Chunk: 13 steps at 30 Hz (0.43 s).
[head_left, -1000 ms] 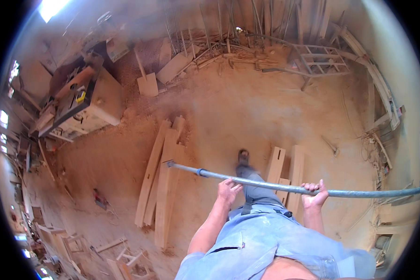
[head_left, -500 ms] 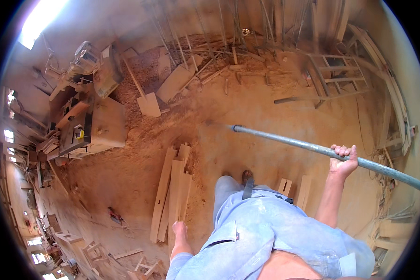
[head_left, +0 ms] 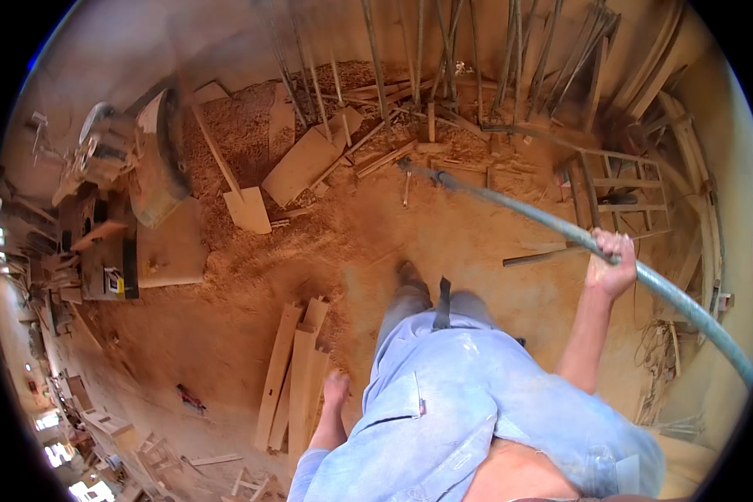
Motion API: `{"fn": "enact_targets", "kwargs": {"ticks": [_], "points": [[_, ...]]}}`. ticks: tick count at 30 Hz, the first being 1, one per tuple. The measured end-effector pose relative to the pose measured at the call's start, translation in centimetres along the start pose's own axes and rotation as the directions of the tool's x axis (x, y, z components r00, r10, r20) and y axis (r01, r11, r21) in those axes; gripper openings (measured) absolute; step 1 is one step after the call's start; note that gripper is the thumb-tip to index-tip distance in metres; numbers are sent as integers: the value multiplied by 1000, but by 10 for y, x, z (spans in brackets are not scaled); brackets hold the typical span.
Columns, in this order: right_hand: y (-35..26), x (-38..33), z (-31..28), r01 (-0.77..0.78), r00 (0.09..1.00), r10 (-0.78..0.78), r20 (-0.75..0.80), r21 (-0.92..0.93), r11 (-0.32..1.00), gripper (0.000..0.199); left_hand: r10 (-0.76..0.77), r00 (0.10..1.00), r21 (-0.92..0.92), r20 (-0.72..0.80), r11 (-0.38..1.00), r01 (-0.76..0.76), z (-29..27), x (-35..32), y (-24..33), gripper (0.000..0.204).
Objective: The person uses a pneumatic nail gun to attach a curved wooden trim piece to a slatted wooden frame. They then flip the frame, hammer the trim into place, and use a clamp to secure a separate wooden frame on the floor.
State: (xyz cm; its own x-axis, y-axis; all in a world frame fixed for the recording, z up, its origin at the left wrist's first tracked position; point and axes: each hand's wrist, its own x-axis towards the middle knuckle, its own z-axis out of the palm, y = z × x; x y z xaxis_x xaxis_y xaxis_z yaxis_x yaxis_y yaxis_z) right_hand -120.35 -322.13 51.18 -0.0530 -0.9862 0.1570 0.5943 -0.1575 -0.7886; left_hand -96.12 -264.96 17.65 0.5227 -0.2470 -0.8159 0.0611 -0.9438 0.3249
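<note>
My right hand is wrapped round a long grey metal pipe, held out at a slant across my right side. The pipe has a dark collar near its far end, and that end is over the wood scraps by the far wall. Its near end runs off at the right rim. My left hand hangs low at my left side, just right of the long boards in this picture. The left fingers are too foreshortened to make out. One shoe shows ahead of my blue clothes.
Several poles lean along the far wall above scattered offcuts and shavings. A flat-bladed shovel lies left of them. A woodworking machine stands at the left. A ladder-like wooden frame is at the right. A red tool lies on the floor.
I have moved forward, toward the far wall and its leaning poles. My right hand still grips the pipe, whose far end now points further toward the scraps. My left arm still hangs low.
</note>
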Motion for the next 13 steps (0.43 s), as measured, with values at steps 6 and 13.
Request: {"fn": "enact_targets", "kwargs": {"ticks": [6, 13], "points": [[100, 112, 56, -8, 1000, 7, -19, -63, 998, 29, -80, 939, -774, -334, 591, -225, -88, 49, 171, 41], [209, 253, 145, -28, 990, 43, 133, -108, 994, 27, -120, 936, -636, -331, 761, -128, -27, 81, 198, 13]]}}
